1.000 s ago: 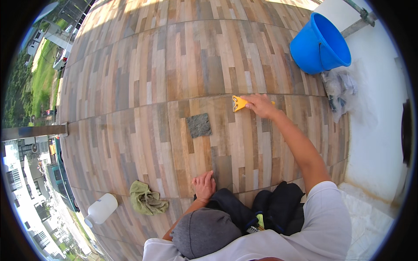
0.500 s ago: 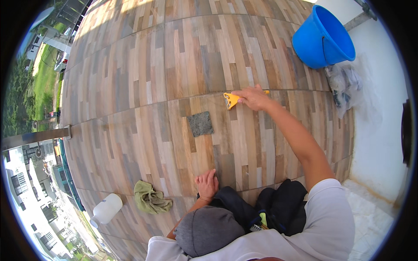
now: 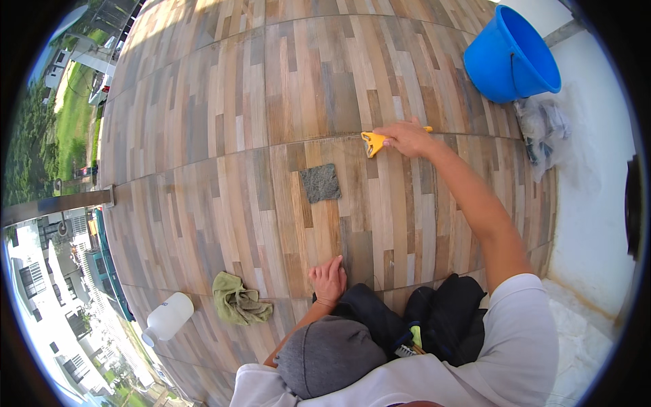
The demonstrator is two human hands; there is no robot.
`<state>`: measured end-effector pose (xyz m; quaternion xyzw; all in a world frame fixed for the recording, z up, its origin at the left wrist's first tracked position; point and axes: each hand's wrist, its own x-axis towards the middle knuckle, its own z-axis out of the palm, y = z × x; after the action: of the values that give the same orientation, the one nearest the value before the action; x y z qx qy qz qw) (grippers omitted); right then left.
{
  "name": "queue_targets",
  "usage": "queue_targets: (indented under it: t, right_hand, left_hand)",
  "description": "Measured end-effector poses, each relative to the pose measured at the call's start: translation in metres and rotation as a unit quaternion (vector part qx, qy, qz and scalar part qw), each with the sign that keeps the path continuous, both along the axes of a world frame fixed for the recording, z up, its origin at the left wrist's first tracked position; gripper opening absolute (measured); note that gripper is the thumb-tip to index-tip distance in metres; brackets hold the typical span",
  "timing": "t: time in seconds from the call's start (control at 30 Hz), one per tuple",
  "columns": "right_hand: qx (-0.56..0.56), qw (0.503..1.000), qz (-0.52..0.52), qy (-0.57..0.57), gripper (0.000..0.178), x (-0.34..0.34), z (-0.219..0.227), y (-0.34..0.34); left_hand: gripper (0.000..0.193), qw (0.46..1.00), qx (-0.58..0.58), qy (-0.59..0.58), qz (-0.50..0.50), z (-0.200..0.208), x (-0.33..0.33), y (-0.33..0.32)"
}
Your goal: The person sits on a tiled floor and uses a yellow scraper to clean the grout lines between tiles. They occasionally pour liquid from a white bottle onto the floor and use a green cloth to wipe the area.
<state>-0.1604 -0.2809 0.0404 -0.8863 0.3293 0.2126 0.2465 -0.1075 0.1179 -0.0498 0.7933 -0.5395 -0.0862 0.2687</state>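
Observation:
My right hand (image 3: 409, 138), arm stretched forward, is closed around the handle of a yellow scraper (image 3: 372, 144). Its wide head rests at a dark joint between the wood-look floor tiles (image 3: 224, 224). Nearer to me, my left hand (image 3: 329, 279) lies on the tiles, fingers stretched out and holding nothing. Between the two hands, a little left of the scraper, a square grey scouring pad (image 3: 320, 183) lies flat. A crumpled olive-green cloth (image 3: 241, 300) sits to the left of my left hand.
A white plastic bottle (image 3: 169, 317) lies on its side left of the cloth. At the far right a blue bucket (image 3: 498, 61) stands near a clear plastic bag (image 3: 542, 132) and the white wall (image 3: 590, 197). A metal rail (image 3: 61, 205) runs along the left edge.
The whole view has shifted slightly, so everything appears a little higher and further right. The scraper is a touch further right along the tile joint. My left hand keeps its place.

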Motion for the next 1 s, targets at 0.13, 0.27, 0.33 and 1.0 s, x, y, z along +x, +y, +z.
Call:
queue_targets:
  t: [0.13, 0.27, 0.33, 1.0]
  right_hand:
    - [-0.009, 1.0, 0.009, -0.016, 0.035, -0.013, -0.007, -0.001]
    - [0.009, 0.999, 0.027, -0.032, 0.034, 0.042, -0.015, 0.025]
    - [0.008, 0.998, 0.029, -0.05, 0.034, 0.047, -0.015, 0.025]
    - [-0.06, 0.969, -0.072, -0.227, 0.032, 0.004, -0.031, -0.008]
  left_hand:
    - [0.04, 1.0, -0.003, 0.0, -0.008, 0.001, -0.002, -0.006]
    - [0.04, 1.0, -0.007, -0.012, -0.012, 0.001, 0.001, -0.005]
    - [0.04, 1.0, -0.012, -0.009, -0.007, -0.001, 0.002, -0.005]
    - [0.041, 1.0, 0.009, 0.017, -0.013, 0.001, -0.001, -0.006]
